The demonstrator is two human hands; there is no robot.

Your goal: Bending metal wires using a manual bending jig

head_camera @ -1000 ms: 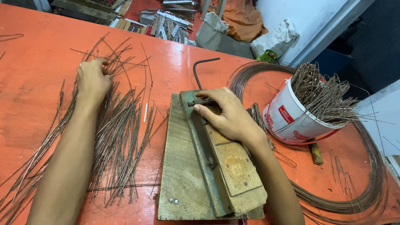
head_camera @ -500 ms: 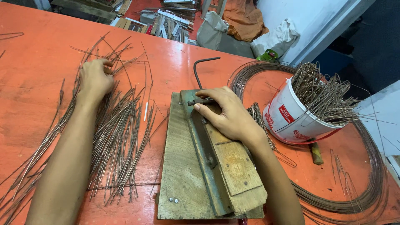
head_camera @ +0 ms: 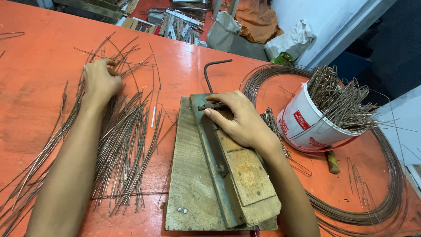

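Observation:
My left hand (head_camera: 100, 79) lies palm down on a loose pile of straight cut wires (head_camera: 123, 145) spread over the orange table (head_camera: 35, 87), its fingers curled over a few of them at the pile's far end. My right hand (head_camera: 237, 118) rests on top of a wooden bending jig (head_camera: 210, 184) with a green metal bar, the fingers pressing on its dark metal head beside a bent crank rod (head_camera: 210, 72). Whether it grips anything is hidden under the palm.
A white bucket (head_camera: 307, 127) full of bent wires stands at the right, inside a large coil of wire (head_camera: 386, 193). A small wooden-handled tool (head_camera: 332, 161) lies below it. Bags, cloth and scrap sit beyond the table's far edge.
My left hand has slid slightly away from me along the wire pile. My right hand stays on the jig.

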